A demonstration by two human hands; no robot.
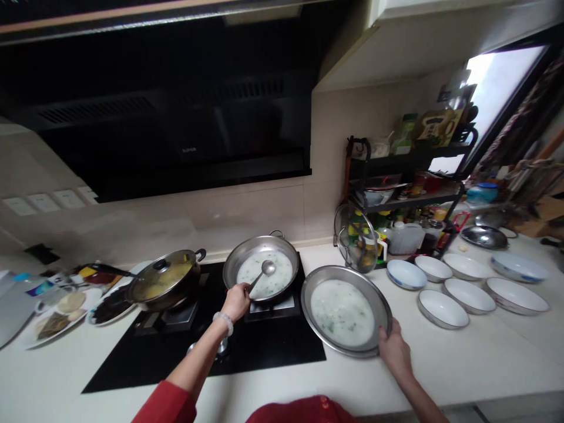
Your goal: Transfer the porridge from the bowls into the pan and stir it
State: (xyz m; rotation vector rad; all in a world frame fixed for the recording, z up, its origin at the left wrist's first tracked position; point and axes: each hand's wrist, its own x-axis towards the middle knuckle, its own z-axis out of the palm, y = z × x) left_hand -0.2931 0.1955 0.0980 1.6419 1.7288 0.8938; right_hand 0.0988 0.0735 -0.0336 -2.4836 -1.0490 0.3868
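Observation:
My left hand is closed round the handle of a metal ladle, whose bowl rests in a steel pan of white soup on the right burner of the black stove. My right hand grips the near right rim of a wide steel basin, which holds the same white soup with green flecks and sits on the counter just right of the stove.
A lidded pot stands on the left burner, with plates of food beside it. Several white bowls lie to the right. A glass lid leans against a black shelf rack of jars and bottles.

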